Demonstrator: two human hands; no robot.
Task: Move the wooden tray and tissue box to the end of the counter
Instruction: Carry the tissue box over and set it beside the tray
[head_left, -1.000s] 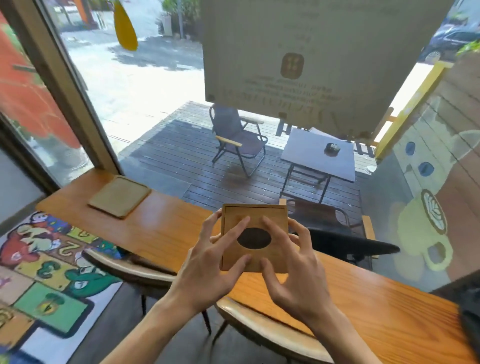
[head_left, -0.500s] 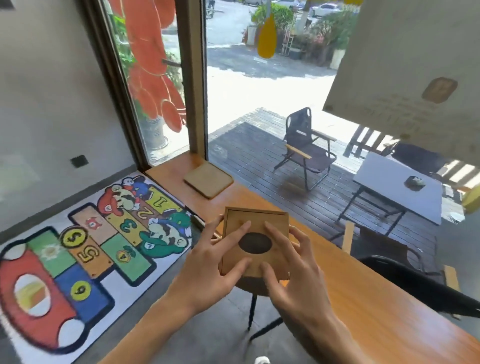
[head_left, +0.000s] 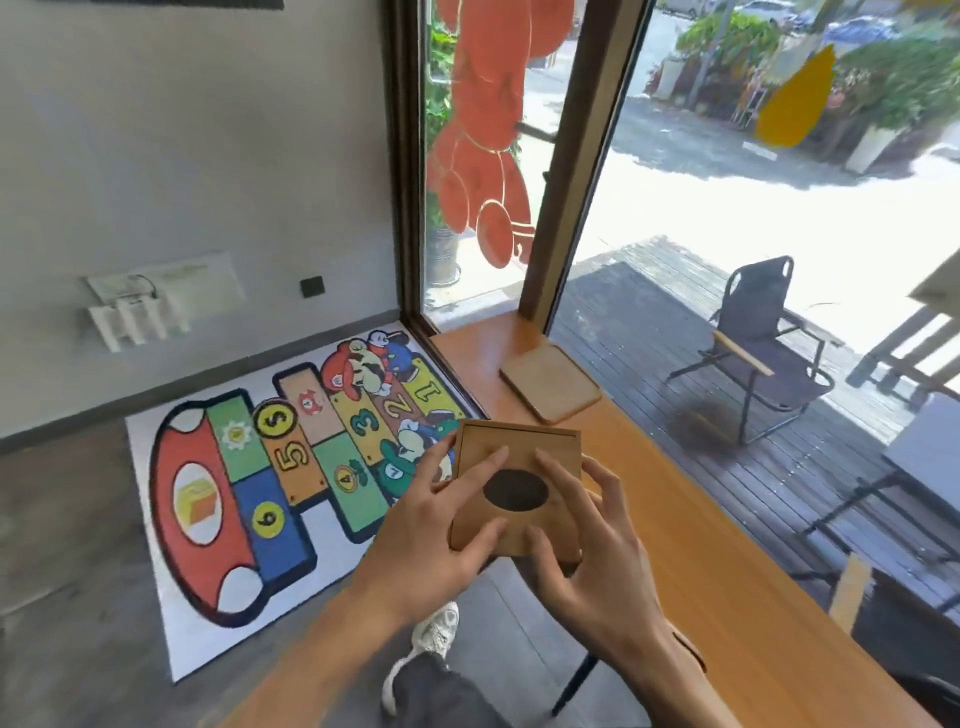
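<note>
I hold a square wooden tissue box with a dark oval opening on top, lifted in the air over the counter's near edge. My left hand grips its left side and my right hand grips its right side, fingers spread over the top. A flat wooden tray lies on the wooden counter beyond the box, close to the counter's far end by the window frame.
The counter runs along a large window and ends at a brown window post. A colourful hopscotch mat covers the floor on the left. My shoe and a chair leg show below the counter edge.
I have carried the box to the left along the counter with both hands. The tray and the counter's end are now much closer.
</note>
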